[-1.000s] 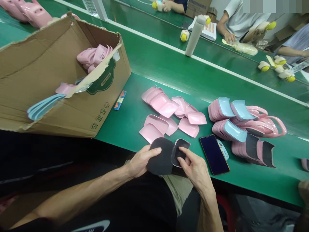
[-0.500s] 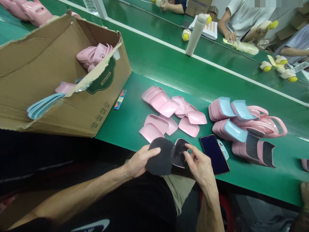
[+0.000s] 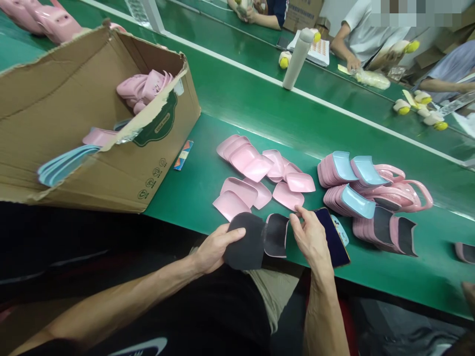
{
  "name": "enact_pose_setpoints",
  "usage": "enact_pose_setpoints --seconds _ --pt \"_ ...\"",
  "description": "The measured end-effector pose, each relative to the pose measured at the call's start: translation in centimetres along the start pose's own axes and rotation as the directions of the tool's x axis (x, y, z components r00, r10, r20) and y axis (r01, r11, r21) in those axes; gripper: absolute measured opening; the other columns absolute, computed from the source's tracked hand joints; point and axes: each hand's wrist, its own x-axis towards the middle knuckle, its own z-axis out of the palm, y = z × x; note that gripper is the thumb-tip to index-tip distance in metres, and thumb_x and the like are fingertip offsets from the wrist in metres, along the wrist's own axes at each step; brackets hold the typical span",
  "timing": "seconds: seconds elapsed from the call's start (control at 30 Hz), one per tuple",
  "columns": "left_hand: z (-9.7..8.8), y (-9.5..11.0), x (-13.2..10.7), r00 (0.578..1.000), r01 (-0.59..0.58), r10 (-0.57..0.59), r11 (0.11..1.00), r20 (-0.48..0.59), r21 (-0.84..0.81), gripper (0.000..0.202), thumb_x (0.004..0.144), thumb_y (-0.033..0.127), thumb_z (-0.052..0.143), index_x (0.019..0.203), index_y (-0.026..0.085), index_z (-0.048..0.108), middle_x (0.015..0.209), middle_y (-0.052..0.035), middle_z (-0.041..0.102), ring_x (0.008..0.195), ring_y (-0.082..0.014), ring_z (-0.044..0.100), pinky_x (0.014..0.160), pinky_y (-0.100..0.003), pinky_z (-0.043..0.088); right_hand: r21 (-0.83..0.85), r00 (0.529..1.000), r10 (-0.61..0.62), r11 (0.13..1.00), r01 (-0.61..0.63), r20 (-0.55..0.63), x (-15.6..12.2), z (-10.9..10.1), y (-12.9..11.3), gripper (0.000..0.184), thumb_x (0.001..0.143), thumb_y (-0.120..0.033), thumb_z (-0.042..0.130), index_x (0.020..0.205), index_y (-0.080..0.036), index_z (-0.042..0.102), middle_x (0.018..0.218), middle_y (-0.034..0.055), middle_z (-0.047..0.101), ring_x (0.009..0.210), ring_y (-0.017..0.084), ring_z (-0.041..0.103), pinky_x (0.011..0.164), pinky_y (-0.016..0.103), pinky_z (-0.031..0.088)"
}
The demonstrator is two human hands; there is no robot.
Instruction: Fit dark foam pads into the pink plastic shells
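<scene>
While the left hand (image 3: 213,249) pinches a flat black sheet (round-edged) (image 3: 247,247), the right hand (image 3: 312,238) is loosely spread beside a curved pink-rimmed piece (image 3: 275,236).

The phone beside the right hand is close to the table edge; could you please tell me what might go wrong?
The phone lies near the edge of the table, partly hidden by the right hand, so a bump might knock it off. The leaning blue-topped stack nearby could topple if brushed.
</scene>
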Motion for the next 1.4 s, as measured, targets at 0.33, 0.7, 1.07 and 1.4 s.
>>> enact_pose_setpoints --seconds 0.33,0.7,1.07,1.4 --pt "-0.2 -0.1 0.0 1.0 0.013 -0.013 1.0 0.01 -0.02 0.048 0.08 0.043 0.094 0.109 0.007 0.082 0.101 -0.0191 0.083 0.086 -0.0273 0.078 0.08 -0.035 0.065 0.19 0.941 0.194 0.971 -0.144 -0.277 -1.6 -2.0 -0.6 0.045 0.098 -0.064 0.067 0.101 -0.02 0.078 0.08 0.0047 0.074 0.069 0.021 0.066 0.073 0.034 0.052" --pt "0.3 0.2 0.0 1.0 0.02 -0.02 0.999 0.006 -0.03 0.051 0.073 0.045 0.099 0.105 0.008 0.083 0.098 -0.018 0.083 0.083 -0.0263 0.079 0.077 -0.032 0.067 0.341 0.978 0.111 0.939 -0.046 -0.175 -3.7 -3.9 0.5 0.031 0.093 -0.051 0.074 0.096 -0.021 0.069 0.08 0.0021 0.069 0.067 0.015 0.061 0.063 0.029 0.052" --pt "-0.1 -0.1 0.5 1.0 0.017 -0.016 0.998 0.013 -0.064 0.048 0.077 0.04 0.097 0.11 0.008 0.083 0.104 -0.0191 0.084 0.089 -0.0277 0.08 0.086 -0.035 0.068 0.543 0.986 0.137 0.838 -0.062 -0.099 -2.9 -2.5 1.6 0.023 0.089 -0.036 0.074 0.103 -0.022 0.061 0.074 -0.0028 0.064 0.062 0.014 0.061 0.057 0.024 0.047" --pt "-0.2 -0.1 0.6 1.0 0.028 -0.028 0.998 -0.006 -0.053 0.052 0.074 0.043 0.099 0.108 0.007 0.083 0.102 -0.0189 0.083 0.087 -0.0279 0.08 0.083 -0.035 0.068 0.48 0.985 0.144 0.86 -0.173 0.096 -1.5 -0.5 -0.3 0.02 0.081 -0.039 0.068 0.09 -0.021 0.068 0.074 -0.0027 0.062 0.058 0.012 0.048 0.054 0.024 0.035"
